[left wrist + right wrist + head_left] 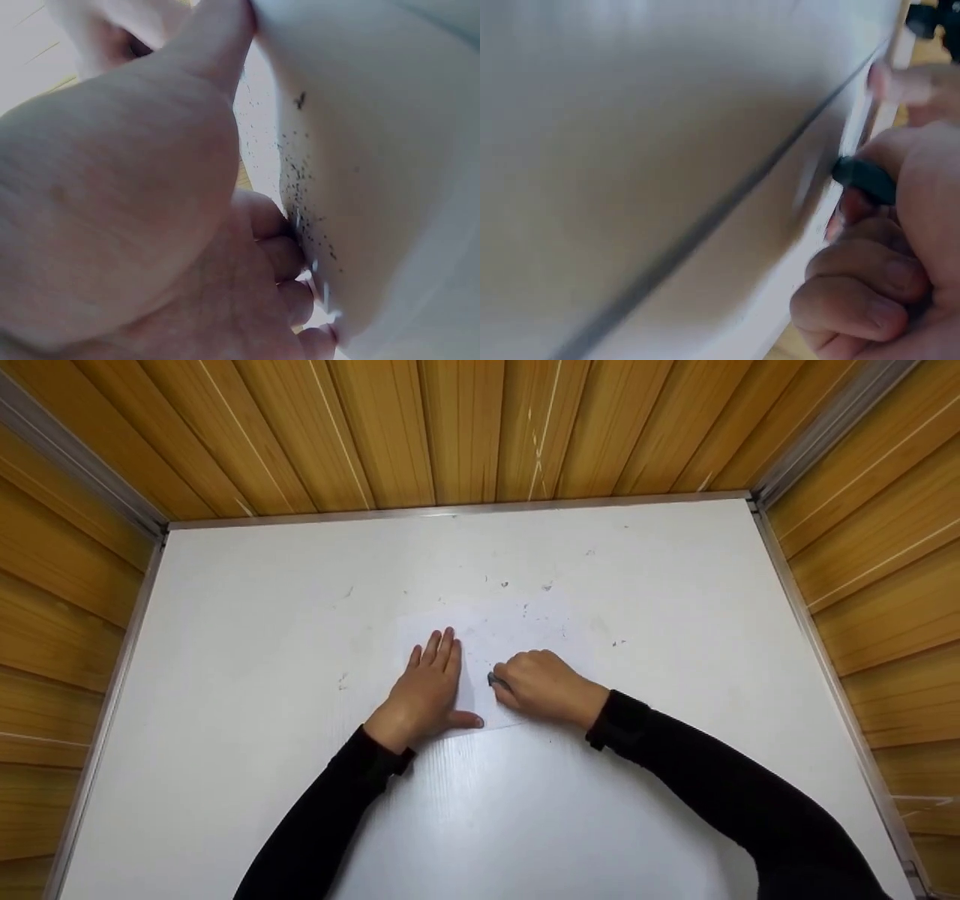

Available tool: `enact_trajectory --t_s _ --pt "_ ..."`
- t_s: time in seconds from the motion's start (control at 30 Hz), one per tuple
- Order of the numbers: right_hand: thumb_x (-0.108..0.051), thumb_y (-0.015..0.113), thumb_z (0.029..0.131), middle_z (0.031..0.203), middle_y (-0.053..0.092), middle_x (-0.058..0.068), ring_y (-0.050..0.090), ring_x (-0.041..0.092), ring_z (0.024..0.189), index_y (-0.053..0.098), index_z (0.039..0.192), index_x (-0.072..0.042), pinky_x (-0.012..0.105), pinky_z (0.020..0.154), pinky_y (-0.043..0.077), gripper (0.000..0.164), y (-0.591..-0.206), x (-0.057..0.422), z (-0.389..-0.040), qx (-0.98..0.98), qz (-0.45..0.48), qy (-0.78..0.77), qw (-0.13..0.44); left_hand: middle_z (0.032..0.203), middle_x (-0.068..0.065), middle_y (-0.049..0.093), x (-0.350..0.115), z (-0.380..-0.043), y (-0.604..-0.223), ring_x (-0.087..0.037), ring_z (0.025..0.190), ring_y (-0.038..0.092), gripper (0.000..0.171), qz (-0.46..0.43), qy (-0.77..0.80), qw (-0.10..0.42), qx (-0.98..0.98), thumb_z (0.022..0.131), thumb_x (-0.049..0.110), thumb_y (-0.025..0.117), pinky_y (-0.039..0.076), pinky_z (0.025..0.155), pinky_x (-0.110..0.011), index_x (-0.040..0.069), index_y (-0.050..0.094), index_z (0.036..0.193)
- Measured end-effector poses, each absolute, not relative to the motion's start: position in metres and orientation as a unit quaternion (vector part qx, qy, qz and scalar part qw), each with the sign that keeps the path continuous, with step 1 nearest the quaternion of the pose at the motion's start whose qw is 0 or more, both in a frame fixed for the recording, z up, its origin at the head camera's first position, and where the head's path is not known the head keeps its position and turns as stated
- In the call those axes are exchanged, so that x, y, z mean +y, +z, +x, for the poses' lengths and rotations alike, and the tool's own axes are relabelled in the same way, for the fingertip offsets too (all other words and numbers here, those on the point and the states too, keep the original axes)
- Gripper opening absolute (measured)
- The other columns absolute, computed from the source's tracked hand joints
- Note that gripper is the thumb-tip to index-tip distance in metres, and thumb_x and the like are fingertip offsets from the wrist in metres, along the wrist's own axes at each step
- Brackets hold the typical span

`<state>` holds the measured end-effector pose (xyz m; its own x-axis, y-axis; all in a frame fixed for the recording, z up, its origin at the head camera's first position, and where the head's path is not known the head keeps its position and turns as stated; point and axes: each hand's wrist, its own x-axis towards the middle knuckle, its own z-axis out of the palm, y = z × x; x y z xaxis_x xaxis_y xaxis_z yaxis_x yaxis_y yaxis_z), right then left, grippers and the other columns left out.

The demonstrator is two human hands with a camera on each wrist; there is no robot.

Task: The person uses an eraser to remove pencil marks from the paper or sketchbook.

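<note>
A thin white sheet of paper (474, 701) lies on the white table. My left hand (427, 690) rests flat on its left part, fingers straight and pointing away, thumb out to the side near the front edge. Just to the right, my right hand (546, 684) grips a small dark eraser (496, 681) down at the sheet. In the right wrist view the eraser (866, 178) pokes out between thumb and curled fingers; its rear part is hidden in the hand. Dark crumbs (298, 180) lie beside the left fingers in the left wrist view.
More dark crumbs (547, 586) are scattered over the white table (247, 660), mostly beyond and around the sheet. Wood-patterned panels (465, 431) wall the table at the back and on both sides, with metal rails along the edges.
</note>
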<state>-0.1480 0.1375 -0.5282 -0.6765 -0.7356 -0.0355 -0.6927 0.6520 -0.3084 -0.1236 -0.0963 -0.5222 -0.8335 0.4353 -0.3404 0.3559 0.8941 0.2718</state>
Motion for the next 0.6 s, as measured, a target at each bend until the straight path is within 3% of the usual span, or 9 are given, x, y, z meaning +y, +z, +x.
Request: enact_trajectory --t_s 0.1,0.3,0.5,0.6 --pt "-0.020 0.061 0.107 0.070 0.065 0.005 0.061 0.022 0.065 0.068 0.086 -0.008 0.045 0.062 0.056 0.025 -0.529 0.137 -0.150 0.910 -0.384 -0.137 0.069 0.185 -0.028 0.002 -0.097 -0.123 -0.524 -0.043 0.174 0.003 0.139 0.206 0.098 0.207 0.952 0.087 0.075 0.081 0.017 0.140 -0.062 -0.008 0.010 0.174" --pt "-0.024 0.060 0.109 0.072 0.065 0.001 0.059 0.014 0.068 0.068 0.087 -0.011 0.036 0.065 0.054 0.027 -0.527 0.139 -0.137 0.867 -0.449 -0.167 0.140 0.185 -0.028 0.002 -0.097 -0.123 -0.523 -0.043 0.174 0.002 0.139 0.204 0.099 0.208 0.951 0.087 0.074 0.081 0.015 0.140 -0.062 -0.008 0.010 0.174" --pt "-0.018 0.063 0.105 0.067 0.058 0.001 0.052 0.015 0.063 0.062 0.081 -0.009 0.038 0.059 0.051 0.026 -0.529 0.147 -0.149 0.903 -0.397 -0.149 0.069 0.185 -0.027 0.002 -0.097 -0.123 -0.520 -0.042 0.174 0.003 0.138 0.202 0.096 0.205 0.953 0.087 0.074 0.081 0.017 0.140 -0.061 -0.008 0.011 0.174" --pt "-0.018 0.063 0.105 0.066 0.056 0.000 0.050 0.013 0.064 0.062 0.080 -0.010 0.035 0.060 0.049 0.026 -0.527 0.147 -0.150 0.900 -0.400 -0.155 0.072 0.185 -0.027 0.002 -0.097 -0.123 -0.520 -0.043 0.174 0.003 0.138 0.204 0.101 0.207 0.951 0.088 0.073 0.081 0.017 0.140 -0.062 -0.008 0.011 0.174"
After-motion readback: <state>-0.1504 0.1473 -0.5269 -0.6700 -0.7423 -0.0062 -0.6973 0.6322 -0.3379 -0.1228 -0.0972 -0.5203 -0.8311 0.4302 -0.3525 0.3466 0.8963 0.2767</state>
